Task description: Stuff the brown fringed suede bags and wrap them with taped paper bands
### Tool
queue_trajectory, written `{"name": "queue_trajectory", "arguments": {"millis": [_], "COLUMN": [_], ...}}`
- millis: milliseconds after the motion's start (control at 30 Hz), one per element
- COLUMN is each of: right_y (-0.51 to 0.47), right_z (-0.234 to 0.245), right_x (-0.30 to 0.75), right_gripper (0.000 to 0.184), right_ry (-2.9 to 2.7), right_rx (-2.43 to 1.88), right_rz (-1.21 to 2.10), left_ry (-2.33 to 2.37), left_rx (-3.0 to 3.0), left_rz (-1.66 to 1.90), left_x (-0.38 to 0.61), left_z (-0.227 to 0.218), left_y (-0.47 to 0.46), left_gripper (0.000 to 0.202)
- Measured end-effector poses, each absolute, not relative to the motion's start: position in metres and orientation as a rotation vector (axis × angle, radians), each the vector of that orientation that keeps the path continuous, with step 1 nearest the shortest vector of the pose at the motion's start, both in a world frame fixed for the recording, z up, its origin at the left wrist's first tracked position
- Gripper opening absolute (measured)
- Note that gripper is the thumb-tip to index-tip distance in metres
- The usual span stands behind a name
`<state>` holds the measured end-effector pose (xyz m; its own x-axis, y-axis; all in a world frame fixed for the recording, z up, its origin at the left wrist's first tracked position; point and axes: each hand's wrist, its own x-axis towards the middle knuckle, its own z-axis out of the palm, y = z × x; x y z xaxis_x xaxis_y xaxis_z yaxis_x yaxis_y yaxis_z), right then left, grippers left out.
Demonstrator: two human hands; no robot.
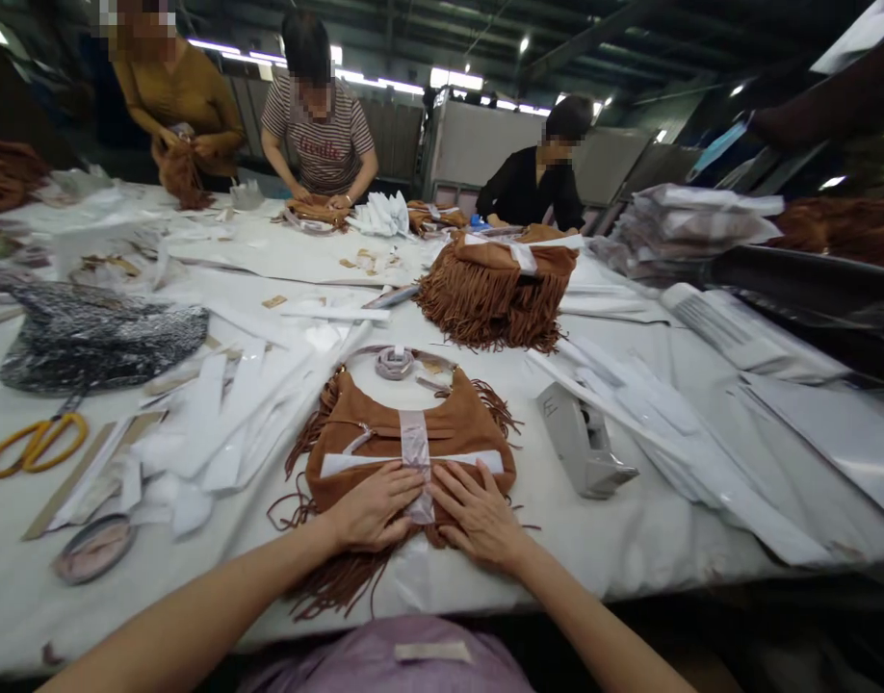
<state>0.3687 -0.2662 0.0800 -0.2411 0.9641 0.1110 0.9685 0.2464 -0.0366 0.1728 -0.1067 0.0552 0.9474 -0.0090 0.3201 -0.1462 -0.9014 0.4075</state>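
A brown fringed handbag (362,412) lies on the white-covered table in front of me, its curved strap toward the far side. My left hand (376,505) rests flat on its lower left part, fingers stretched out. On the lower right part lies my right hand (478,515), also flat with fingers apart. Between the hands, a pale translucent strip (414,438) runs down the bag's middle. A white strip (362,462) crosses the bag, partly hidden under my fingers. Inside the strap's curve sits a coiled pale band (394,362).
A grey tape dispenser (583,448) stands to the right. Stacked fringed bags (496,289) are beyond. Yellow-handled scissors (41,445), a tape roll (95,549), white paper strips (225,414) and a black-and-white bundle (102,337) lie left. Three co-workers stand across the table (269,252).
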Motion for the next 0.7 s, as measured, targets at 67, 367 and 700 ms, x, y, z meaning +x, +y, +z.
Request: {"name": "queue_trajectory", "arguments": {"millis": [67,367,700], "right_y": [-0.272,-0.318,-0.318], "right_z": [0.080,0.106,0.035], "right_x": [0.374,0.334,0.304], "right_gripper": [0.059,0.069,0.027], "right_ry": [-2.380,-2.374,-2.124], "right_rx": [-1.862,-1.748,-1.608], "right_rz": [-0.073,0.279,-0.158], "left_ry": [-0.075,0.004,-0.113], "left_rx": [2.677,2.704,2.784], "left_rz": [0.429,0.383,0.366], "left_x": [0.171,0.170,0.165], "left_z": [0.054,0.053,0.058], "left_y": [-0.109,-0.119,-0.114], "left_gripper": [0.061,0.063,0.043]}}
